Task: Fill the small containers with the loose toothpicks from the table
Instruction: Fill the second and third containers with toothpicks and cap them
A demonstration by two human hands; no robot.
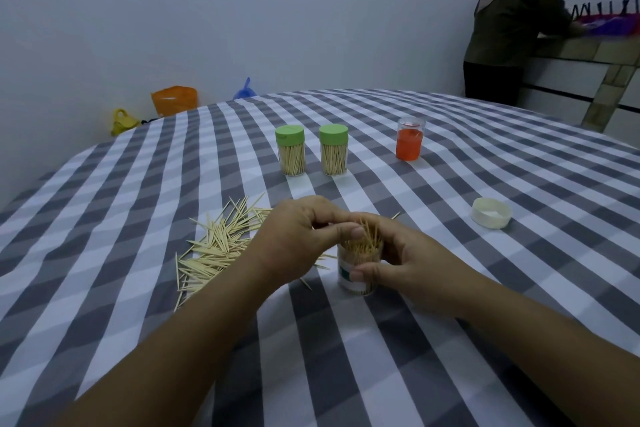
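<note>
A small clear container [358,279] stands open on the checked tablecloth, packed with toothpicks that stick out of its mouth. My right hand [405,253] grips it from the right, thumb across its front. My left hand [298,239] hovers at the mouth, its fingers pinching the toothpicks [363,239] there. A heap of loose toothpicks [214,246] lies on the cloth to the left. Two filled containers with green lids [290,149] [333,149] stand upright farther back.
A white lid [491,212] lies upside down to the right. A clear container with orange-red contents [409,144] stands behind it. Beyond the table's far edge lie coloured bags [175,99]. A person [512,28] stands at a counter at the far right.
</note>
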